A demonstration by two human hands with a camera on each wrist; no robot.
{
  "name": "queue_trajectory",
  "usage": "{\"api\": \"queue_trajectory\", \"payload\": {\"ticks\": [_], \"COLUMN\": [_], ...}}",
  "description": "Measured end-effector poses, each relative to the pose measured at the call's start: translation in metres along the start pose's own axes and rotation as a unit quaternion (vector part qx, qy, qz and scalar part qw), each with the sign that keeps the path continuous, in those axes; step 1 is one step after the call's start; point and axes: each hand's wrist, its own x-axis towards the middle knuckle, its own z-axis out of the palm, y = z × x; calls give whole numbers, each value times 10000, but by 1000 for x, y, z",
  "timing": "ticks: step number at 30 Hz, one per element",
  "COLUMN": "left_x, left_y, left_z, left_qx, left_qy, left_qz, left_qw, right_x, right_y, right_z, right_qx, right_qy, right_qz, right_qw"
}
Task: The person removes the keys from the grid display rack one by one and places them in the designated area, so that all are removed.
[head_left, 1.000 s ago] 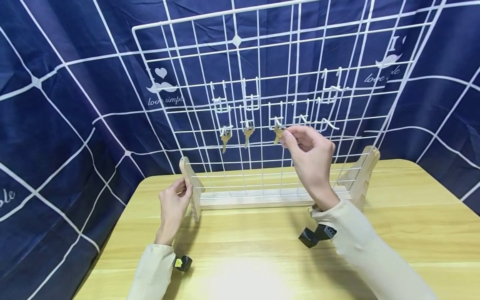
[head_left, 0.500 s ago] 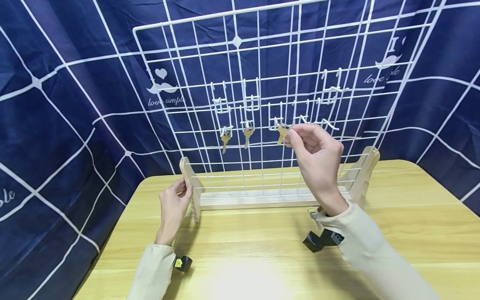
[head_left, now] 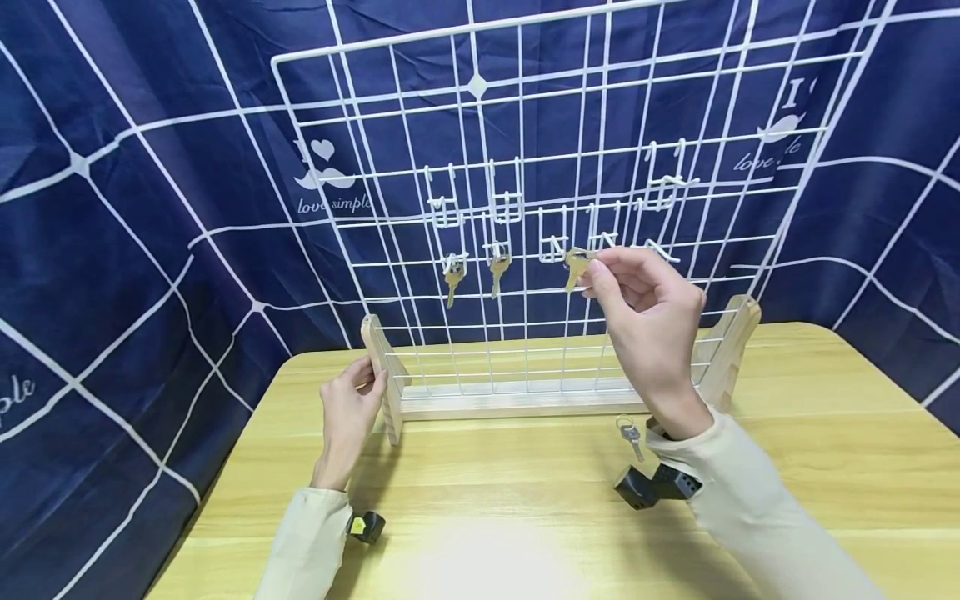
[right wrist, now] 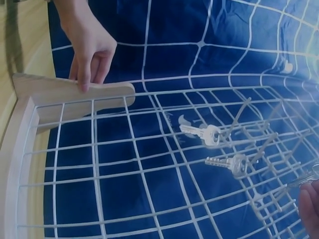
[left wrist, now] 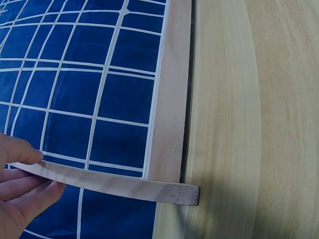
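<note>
My right hand [head_left: 651, 321] pinches a brass-coloured key [head_left: 576, 268] on its ring, in front of the white wire grid. The key's blade hangs down, just right of a white wire hook [head_left: 555, 248]. In the right wrist view only a fingertip [right wrist: 310, 209] and part of this key show at the edge. My left hand [head_left: 351, 417] grips the wooden side foot [head_left: 375, 342] of the stand between thumb and fingers; the left wrist view shows the same foot [left wrist: 109, 180]. Two more keys, a left one [head_left: 453, 279] and a right one [head_left: 498, 273], hang from hooks.
A silver key [head_left: 632, 435] with a ring lies on the wooden table [head_left: 480, 483] beside my right sleeve. Several bare hooks, such as the upper right one [head_left: 662, 196], hang on the grid. A dark blue curtain [head_left: 150, 250] surrounds the table.
My right hand has moved right and drawn the brass-coloured key away from the hook it overlapped. The key on the table has come out from behind the right sleeve. My left hand has stayed put.
</note>
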Motion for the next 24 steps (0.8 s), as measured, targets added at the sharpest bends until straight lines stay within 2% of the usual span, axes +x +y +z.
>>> {"api": "queue_trajectory", "payload": {"ticks": [3,9,24], "left_x": [0,0,0], "left_y": [0,0,-2], "left_z": [0,0,1], "left_qx": [-15,18,32], "left_qy": [-6,11,37], "left_qz": [11,-3,57], "left_qw": [10000,10000,10000], "right_x": [-1,-7,-27], "right_y": [2,5,21], "right_z": [-5,-15,-44], "right_qx": [19,-379,-731], "right_qy": [5,-103,-436], "right_qz": [73,210,1064], "right_qw": [10000,9990,9907]}}
